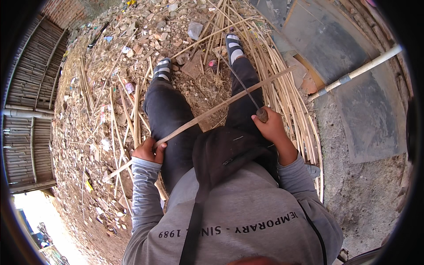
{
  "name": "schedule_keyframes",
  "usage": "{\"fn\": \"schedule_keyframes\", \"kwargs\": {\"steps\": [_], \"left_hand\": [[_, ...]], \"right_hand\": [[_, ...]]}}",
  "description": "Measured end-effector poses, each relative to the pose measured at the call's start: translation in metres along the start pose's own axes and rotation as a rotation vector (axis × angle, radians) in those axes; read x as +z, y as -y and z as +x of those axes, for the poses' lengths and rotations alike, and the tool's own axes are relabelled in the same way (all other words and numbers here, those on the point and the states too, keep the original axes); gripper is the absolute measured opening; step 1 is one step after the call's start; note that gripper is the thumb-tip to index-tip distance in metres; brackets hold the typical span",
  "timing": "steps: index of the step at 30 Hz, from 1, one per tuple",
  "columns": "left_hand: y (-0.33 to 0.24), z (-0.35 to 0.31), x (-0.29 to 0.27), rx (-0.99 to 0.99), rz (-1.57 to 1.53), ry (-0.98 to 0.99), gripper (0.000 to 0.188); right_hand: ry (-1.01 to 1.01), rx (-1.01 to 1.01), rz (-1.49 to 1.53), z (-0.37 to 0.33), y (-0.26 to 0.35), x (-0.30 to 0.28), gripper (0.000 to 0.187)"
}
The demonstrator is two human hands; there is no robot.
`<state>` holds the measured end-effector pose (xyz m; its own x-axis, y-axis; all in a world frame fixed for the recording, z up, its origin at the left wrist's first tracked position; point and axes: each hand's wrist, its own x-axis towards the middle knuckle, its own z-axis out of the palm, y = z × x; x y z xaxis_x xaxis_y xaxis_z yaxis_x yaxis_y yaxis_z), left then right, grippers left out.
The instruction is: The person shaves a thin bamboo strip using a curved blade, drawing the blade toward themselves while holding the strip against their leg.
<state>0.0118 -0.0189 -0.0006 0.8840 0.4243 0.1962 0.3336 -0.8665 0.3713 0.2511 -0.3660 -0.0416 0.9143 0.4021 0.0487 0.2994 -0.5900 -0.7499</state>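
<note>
Nearest us, a soft black bag rests against the matt grey shirt. Just beyond, the left hand is clenched around a pale, flat bamboo strip, whose long axis slants from low left to high right across both dark-clothed legs. The right hand, off the strip and on its near side, grasps the rounded handle of a slim metal knife; we see its blade cross the strip's far half, but cannot tell whether they touch. Farther out, we note straight, fibrous split canes, dark sandals, coarse, shard-strewn ground and a ribbed bamboo wall.
</note>
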Motion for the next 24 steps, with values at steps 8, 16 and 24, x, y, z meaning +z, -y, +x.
{"fn": "schedule_keyframes", "kwargs": {"steps": [8,16,24], "left_hand": [[0.000,0.002,-0.001,-0.002,-0.007,0.024,0.039],[0.000,-0.001,-0.002,-0.074,-0.008,0.079,0.037],[-0.009,0.001,-0.009,-0.112,-0.014,0.102,0.040]], "right_hand": [[0.091,0.016,-0.107,0.006,0.014,-0.033,0.027],[0.123,0.053,-0.177,0.016,0.027,-0.059,0.032],[0.276,-0.005,-0.327,0.011,0.045,-0.046,0.029]]}}
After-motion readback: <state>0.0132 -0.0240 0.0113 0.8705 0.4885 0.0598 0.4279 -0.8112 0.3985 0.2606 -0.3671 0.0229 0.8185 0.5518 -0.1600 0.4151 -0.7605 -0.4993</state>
